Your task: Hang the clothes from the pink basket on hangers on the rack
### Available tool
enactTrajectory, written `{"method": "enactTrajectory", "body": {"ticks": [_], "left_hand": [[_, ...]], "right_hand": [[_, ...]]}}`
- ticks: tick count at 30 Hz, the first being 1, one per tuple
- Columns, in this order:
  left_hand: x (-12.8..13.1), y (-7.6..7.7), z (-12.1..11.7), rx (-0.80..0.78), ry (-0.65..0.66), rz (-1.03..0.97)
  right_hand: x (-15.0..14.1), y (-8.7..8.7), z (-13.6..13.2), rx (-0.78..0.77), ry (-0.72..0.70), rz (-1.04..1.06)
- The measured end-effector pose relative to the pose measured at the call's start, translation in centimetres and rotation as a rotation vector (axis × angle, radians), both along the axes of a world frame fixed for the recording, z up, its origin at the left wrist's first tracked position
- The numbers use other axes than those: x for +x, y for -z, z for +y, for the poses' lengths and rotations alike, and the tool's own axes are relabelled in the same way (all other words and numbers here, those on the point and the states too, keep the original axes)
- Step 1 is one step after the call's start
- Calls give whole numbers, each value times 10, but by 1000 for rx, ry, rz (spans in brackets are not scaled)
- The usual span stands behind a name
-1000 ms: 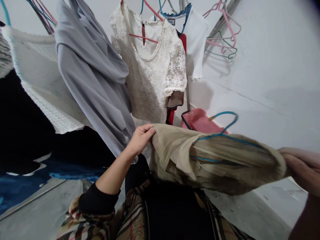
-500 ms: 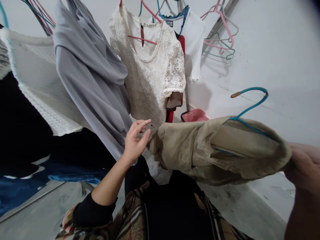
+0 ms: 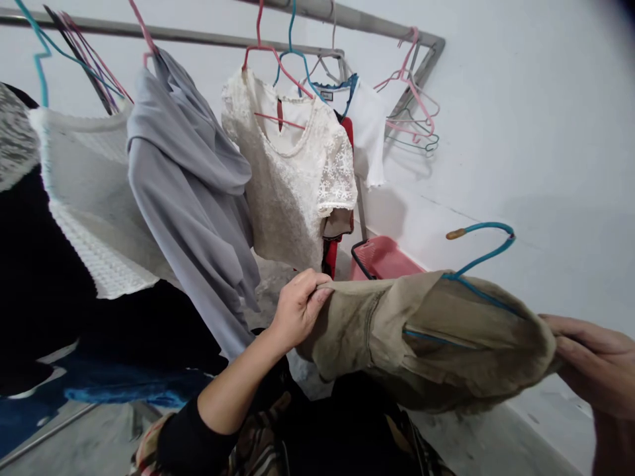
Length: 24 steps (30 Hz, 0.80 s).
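Observation:
A khaki garment (image 3: 347,324) is stretched sideways in front of me; I cannot tell its exact kind. My left hand (image 3: 300,307) pinches its upper left edge between thumb and fingers. At the other end, my right hand (image 3: 592,354) grips the right edge near the frame's border. A blue hanger (image 3: 489,254) sits inside the garment, its tan-tipped hook sticking up out of the opening and part of its frame hidden by cloth. Neither hand touches the hook.
Ahead, a metal rack (image 3: 391,26) carries a white lace top (image 3: 282,192), a grey garment (image 3: 183,165), a white knit piece (image 3: 99,198) and a white top (image 3: 370,132). Bare pink hangers (image 3: 414,86) hang at its right end. A pink basket (image 3: 381,258) stands by the wall.
My left hand let go of the khaki garment, opened, then closed on its edge again. The hanger's hook has turned more upright and shifted right. My view has tilted up, showing more of the rack.

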State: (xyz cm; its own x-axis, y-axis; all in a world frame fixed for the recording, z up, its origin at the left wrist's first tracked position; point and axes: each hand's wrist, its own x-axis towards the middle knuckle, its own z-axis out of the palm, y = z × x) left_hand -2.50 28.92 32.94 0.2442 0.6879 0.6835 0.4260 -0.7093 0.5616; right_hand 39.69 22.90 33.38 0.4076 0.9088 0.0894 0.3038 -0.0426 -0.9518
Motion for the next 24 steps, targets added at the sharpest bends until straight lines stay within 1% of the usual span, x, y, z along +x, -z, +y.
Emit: {"method": "enactTrajectory", "body": {"ticks": [2,3,5,7,9,11,13,15,16,18,20,22,24], "left_hand": [[2,0,4,-47,8,8],[3,2,5,-76,-3,11],[1,12,8,-133,-53,2],[-2,28,8,-194,-94,-22],[-7,48,3,-280,-104,-54],[-12,72,-5,-386,-111,-84],[-16,98,-16,-502,-140,-96],[-23,128,-27,-597,-188,-80],[-27,145,-33,-639,-215,-61],[-41,184,-45,-692,-285,5],[-60,227,-57,-682,-403,100],[-78,268,-68,-635,-534,213],[-92,302,-77,-584,-652,328]], "right_hand": [[-1,-2,4,12,90,153],[-3,-5,6,35,164,142],[-9,-16,10,50,293,-17],[-16,-32,17,19,385,-250],[-24,-48,30,-2,443,-429],[-33,-63,51,34,485,-530],[-42,-74,81,148,509,-602],[-53,-86,117,308,499,-660],[-59,-93,137,382,481,-683],[-75,-109,177,491,434,-719],[-94,-129,217,560,393,-740],[-116,-153,256,589,342,-755],[-139,-177,292,580,304,-774]]}}
